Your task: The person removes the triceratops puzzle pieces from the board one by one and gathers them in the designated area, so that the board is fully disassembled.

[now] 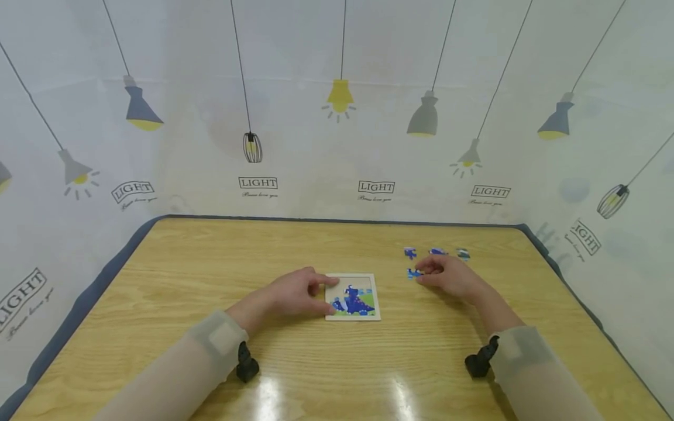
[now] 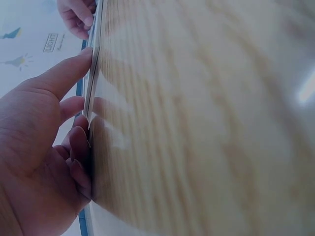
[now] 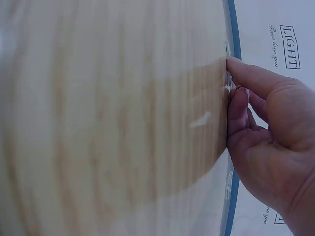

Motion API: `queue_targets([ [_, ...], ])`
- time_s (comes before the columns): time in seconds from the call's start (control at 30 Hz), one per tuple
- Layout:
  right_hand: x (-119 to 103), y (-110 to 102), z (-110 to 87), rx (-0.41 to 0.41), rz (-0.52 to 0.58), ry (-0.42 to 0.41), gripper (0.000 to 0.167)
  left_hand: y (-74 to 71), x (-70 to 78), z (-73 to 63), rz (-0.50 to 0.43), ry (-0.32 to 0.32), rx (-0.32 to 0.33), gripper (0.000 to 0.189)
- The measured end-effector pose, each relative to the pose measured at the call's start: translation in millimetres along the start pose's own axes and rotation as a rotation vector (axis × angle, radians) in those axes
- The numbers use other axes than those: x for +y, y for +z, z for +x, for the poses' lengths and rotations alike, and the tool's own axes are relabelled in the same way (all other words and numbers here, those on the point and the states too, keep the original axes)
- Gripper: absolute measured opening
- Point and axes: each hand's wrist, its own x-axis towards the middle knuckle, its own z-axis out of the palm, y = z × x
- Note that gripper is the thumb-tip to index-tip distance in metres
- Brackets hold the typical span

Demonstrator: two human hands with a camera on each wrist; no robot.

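Note:
A small square jigsaw board [image 1: 351, 317] with a pale frame lies flat on the table, partly filled with a blue dinosaur picture. My left hand [image 1: 295, 293] rests at its left side, with the thumb and a finger touching the rim. In the left wrist view, that hand's [image 2: 39, 128] thumb reaches along the board's edge while the other fingers bend below it. To the right of the board, my right hand [image 1: 447, 275] pinches a blue puzzle piece [image 1: 412, 273] at table level. The right wrist view shows this hand [image 3: 275, 113] low against the tabletop.
Beyond the right hand lie more loose pieces: a blue-purple one [image 1: 410, 253], a second [image 1: 437, 251] partly behind the hand and a greenish one [image 1: 463, 254]. The wooden table [image 1: 221, 251] is bordered by a white lamp-print curtain [image 1: 300, 123] at the back and sides.

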Motion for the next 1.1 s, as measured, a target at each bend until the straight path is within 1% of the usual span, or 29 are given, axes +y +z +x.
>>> queue_targets([
  [0.47,2.6,2.8,2.8,0.015,-0.016,0.023,0.04,0.8,-3.0,-2.9,-0.011,0.002,-0.002,0.067],
  [0.57,5.3,1.1,2.6,0.011,0.003,0.02,0.044,0.9,-3.0,-2.9,-0.006,0.001,-0.005,0.067],
  [0.73,5.5,-1.2,-1.6,0.032,0.091,0.026,0.047,1.3,-2.2,-1.3,-0.005,0.009,-0.014,0.066],
  [0.83,-3.4,3.5,-3.7,0.037,0.128,0.003,0.044,1.5,-1.3,-0.5,-0.002,0.013,-0.017,0.066],
  [0.9,-14.7,10.7,-4.2,0.016,0.122,-0.021,0.042,1.3,-0.9,-0.3,0.004,0.012,-0.014,0.066],
  [0.97,-29.5,20.8,-3.6,-0.02,0.103,-0.046,0.039,0.5,-0.2,-0.8,0.004,0.008,-0.01,0.067],
  [1.1,-59.3,43.3,-2.9,-0.106,0.075,-0.071,0.033,-1.0,0.2,-1.9,-0.001,0.002,-0.005,0.067],
])
